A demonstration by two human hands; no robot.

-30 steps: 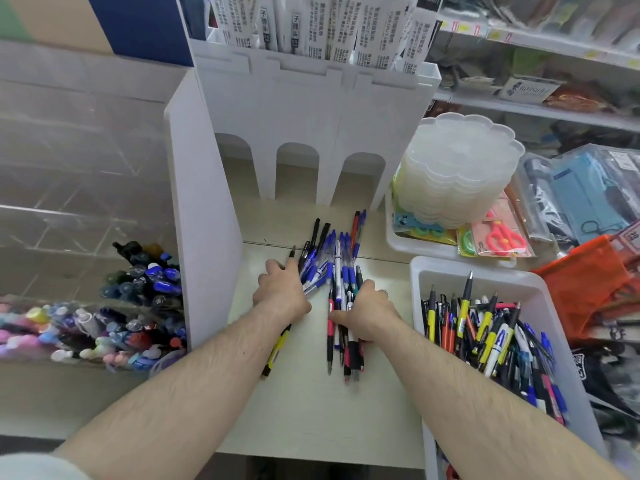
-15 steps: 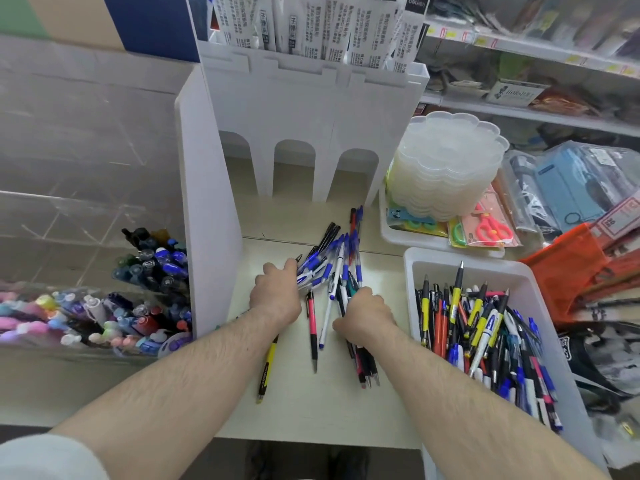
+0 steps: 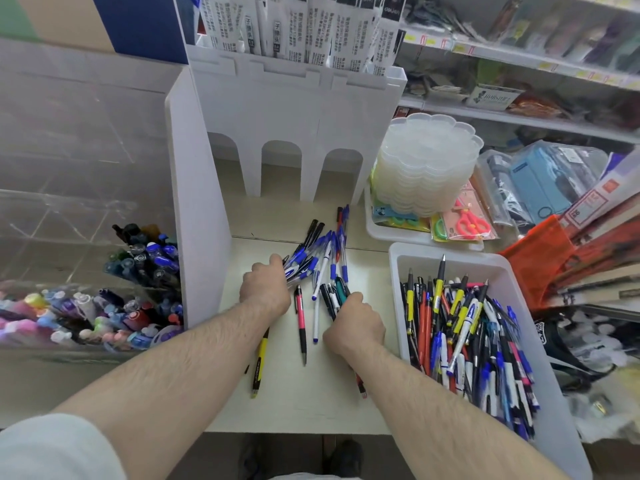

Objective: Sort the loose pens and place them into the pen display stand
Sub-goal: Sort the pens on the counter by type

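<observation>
Loose pens lie on the white shelf board [image 3: 311, 403] in front of the white pen display stand [image 3: 294, 133] with its three arched slots. My left hand [image 3: 265, 289] grips a bunch of blue-capped pens [image 3: 311, 258] that fan out to the upper right. My right hand [image 3: 355, 327] holds a bundle of dark pens [image 3: 334, 294], among them a teal one. Between the hands lie a pink-and-black pen [image 3: 300, 323] and a white pen with blue tip [image 3: 316, 318]. A yellow-and-black pen [image 3: 259, 362] lies partly under my left forearm.
A white bin [image 3: 498, 265] full of mixed pens stands on the right. Behind it sit a stack of clear scalloped lids [image 3: 426, 161] and packaged scissors [image 3: 467, 220]. A clear case of markers [image 3: 104, 299] is on the left behind a white divider panel [image 3: 197, 209].
The single pile has been split: my left hand drew the blue pens to the left, my right hand pulled the dark pens right and nearer. The pink and white pens now lie exposed between.
</observation>
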